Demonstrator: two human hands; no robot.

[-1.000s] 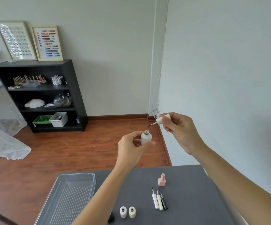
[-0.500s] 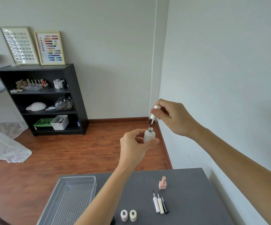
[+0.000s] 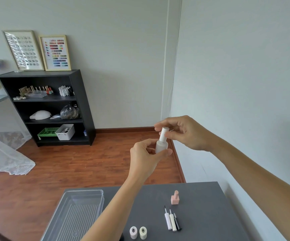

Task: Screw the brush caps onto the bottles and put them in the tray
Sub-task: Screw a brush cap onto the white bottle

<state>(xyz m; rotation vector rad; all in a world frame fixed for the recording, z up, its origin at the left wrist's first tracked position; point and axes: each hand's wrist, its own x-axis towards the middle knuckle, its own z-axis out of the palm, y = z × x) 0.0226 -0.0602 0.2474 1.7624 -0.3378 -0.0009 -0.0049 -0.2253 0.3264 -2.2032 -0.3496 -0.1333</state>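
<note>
Gripping the white bottle [image 3: 161, 147], the left hand [image 3: 145, 158] holds it upright. Right hand [image 3: 186, 132] fingers pinch the white brush cap [image 3: 163, 133] seated on its neck.

On the table [image 3: 201, 197], the tray [image 3: 81, 195] lies at the left. Right of it lie two open bottles [image 3: 138, 232], then three brush caps [image 3: 172, 220] side by side. Behind the caps stands a capped bottle [image 3: 175, 198].
</note>
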